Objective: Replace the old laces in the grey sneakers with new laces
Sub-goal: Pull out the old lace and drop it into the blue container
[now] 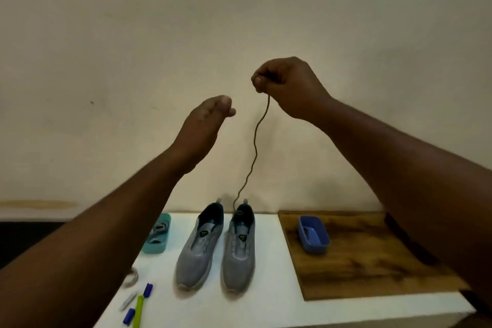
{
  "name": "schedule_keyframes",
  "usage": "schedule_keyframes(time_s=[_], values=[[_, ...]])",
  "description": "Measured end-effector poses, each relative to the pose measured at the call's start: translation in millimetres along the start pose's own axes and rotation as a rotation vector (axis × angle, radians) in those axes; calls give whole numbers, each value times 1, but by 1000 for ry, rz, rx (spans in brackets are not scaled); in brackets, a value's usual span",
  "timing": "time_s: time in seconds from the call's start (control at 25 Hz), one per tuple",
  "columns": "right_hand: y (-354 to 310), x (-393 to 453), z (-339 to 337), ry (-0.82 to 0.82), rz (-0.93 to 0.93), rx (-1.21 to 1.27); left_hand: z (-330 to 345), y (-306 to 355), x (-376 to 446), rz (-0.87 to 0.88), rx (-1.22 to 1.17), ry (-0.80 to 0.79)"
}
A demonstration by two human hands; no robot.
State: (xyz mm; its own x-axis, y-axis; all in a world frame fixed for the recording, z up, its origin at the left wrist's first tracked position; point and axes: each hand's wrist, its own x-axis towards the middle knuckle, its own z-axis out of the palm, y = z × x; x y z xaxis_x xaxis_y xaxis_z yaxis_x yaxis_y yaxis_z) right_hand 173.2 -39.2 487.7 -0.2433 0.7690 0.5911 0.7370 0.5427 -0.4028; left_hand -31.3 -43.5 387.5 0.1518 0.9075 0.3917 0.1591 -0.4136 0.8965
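With the right hand (287,85) pinching the lace (254,146) above the right sneaker (239,250) and the left hand (205,125) loose, a snag could drag it over.

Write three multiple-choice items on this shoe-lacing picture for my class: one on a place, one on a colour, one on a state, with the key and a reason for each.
1. Where does the blue tray sit?
A. on the wooden board
B. inside a sneaker
C. on the floor

2. What colour is the tray left of the sneakers?
A. red
B. teal
C. black

3. What is the right hand doing?
A. resting flat on the table
B. holding a pen
C. pinching the lace

Key: 1 A, the board lies under it. 2 B, the teal tray shows it. 3 C, the lace hangs from its fingers to the right sneaker.
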Motion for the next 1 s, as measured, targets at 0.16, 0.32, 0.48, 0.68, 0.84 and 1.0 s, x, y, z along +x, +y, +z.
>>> schedule_keyframes(time_s=[0.16,0.32,0.48,0.68,0.84,1.0], values=[[-30,37,-29,-19,-88,-183,0,90,42,155,83,-5],[-35,39,-46,-49,-80,-221,-10,121,51,72,193,-47],[-28,30,-62,-138,-25,-349,-42,124,36,19,224,36],[-24,39,-76,-57,128,10,-63,124,21,-120,-145,-183],[-26,53,-74,25,196,203,-62,138,10,-165,-344,-212],[-19,62,-75,95,387,393,-64,153,4,-154,-472,-246]])
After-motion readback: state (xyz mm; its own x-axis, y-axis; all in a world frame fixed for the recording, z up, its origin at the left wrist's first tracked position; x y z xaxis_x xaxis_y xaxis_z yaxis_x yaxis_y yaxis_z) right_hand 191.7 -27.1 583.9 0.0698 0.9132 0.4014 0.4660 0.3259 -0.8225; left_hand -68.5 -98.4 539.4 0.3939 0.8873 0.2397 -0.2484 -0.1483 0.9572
